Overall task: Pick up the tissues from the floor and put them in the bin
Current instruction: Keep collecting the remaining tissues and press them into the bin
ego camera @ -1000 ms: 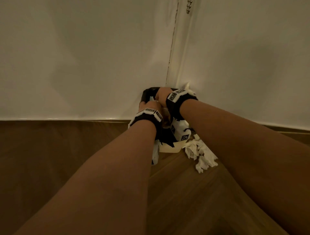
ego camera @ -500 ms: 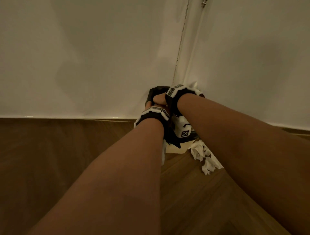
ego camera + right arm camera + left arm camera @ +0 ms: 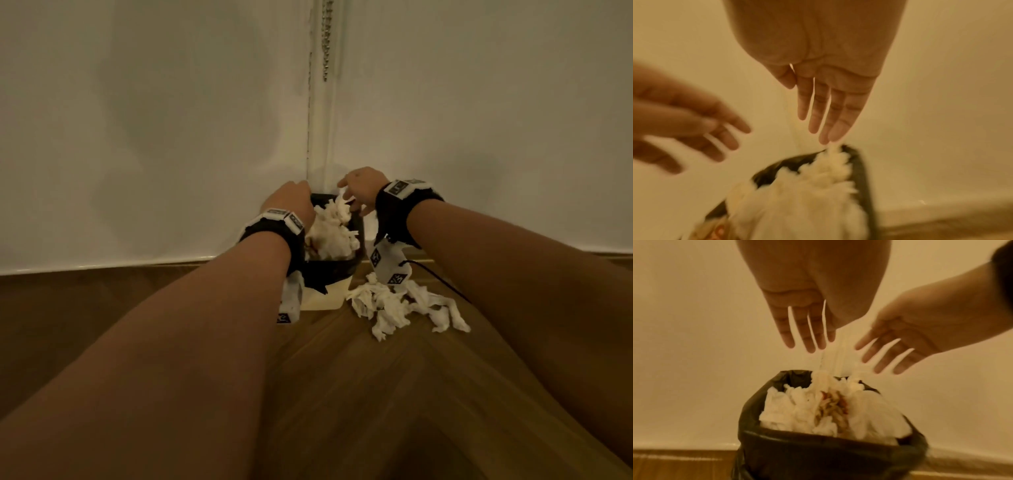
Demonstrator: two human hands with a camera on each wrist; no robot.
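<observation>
The wooden floor (image 3: pixel 394 394) carries the bin (image 3: pixel 337 274) by the wall, with loose tissues (image 3: pixel 397 306) just beside it.

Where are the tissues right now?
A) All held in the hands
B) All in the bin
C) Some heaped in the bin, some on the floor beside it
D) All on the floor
C: a white heap fills the bin, while a loose pile lies on the floor beside it.

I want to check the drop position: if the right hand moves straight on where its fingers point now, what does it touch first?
Most likely the tissues heaped in the bin: the right hand points its open fingers down, almost touching the heap's peak.
</observation>
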